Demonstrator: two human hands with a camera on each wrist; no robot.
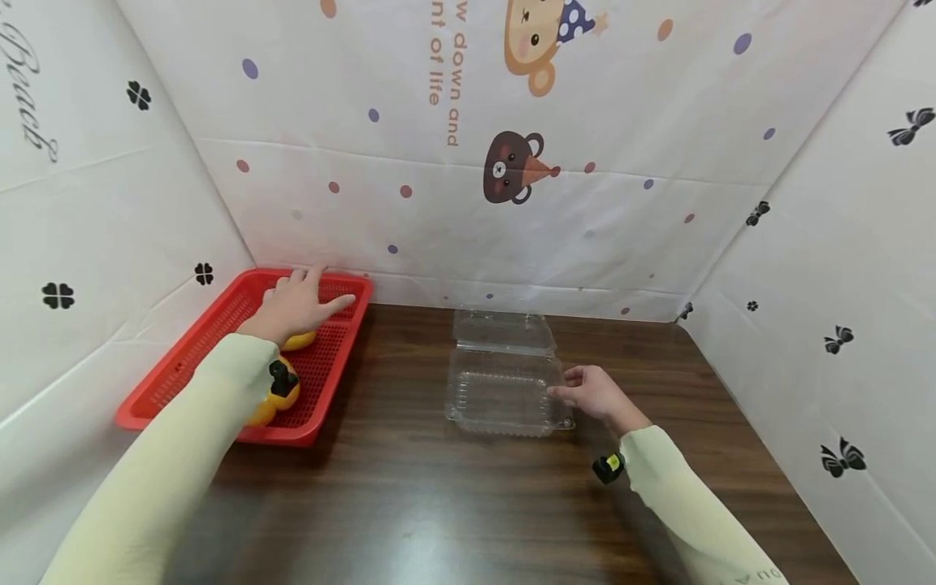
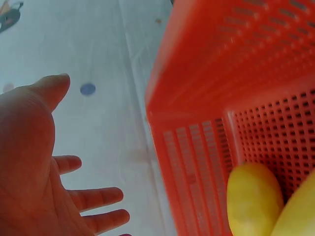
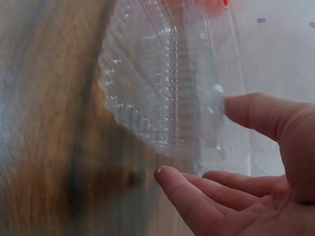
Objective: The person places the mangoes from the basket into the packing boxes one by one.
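My left hand (image 1: 292, 307) hovers over the far part of a red plastic basket (image 1: 278, 436), thumb and fingers spread, holding nothing. Several yellow fruits (image 1: 288, 386) lie in the basket, partly hidden by that arm; in the left wrist view one smooth oval fruit (image 2: 253, 201) shows, its kind unclear. A clear plastic clamshell box (image 1: 504, 398) stands unfolded on the table, lid toward the back wall. At its right side is my right hand (image 1: 595, 394). The right wrist view shows the thumb at the box's rim and the fingers (image 3: 184, 196) extended below, apart from the thumb.
The dark wood-grain table (image 1: 409, 487) is bounded by a printed white sheet (image 1: 409, 219) at the back and similar sheets at both sides. The basket stands close to the left and back sheets. Bare tabletop lies between basket and box.
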